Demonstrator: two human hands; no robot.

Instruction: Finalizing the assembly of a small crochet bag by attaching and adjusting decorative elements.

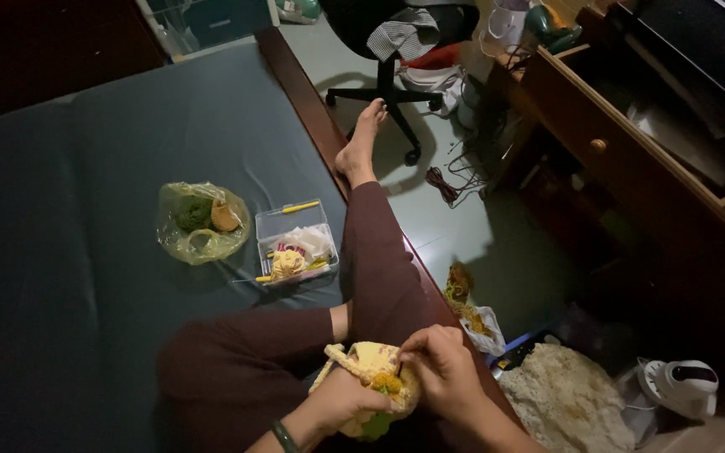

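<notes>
My left hand (341, 401) cups a cream-yellow crocheted piece (371, 361) from below, in my lap over dark maroon trousers. A yellow and green patch shows on the piece near my left thumb. My right hand (446, 369) rests on the piece's right side, its fingertips pinched together at the top edge; whether they hold a hook or thread is too small to tell. A dark band circles my left wrist.
A clear plastic box (295, 242) with yarn and yellow hooks lies on the dark blue mattress (86, 252), beside a plastic bag (201, 222) of green and orange yarn. Right of the bed: office chair (388, 50), wooden desk (631, 159), floor bag (472, 310), cream crochet heap (560, 398).
</notes>
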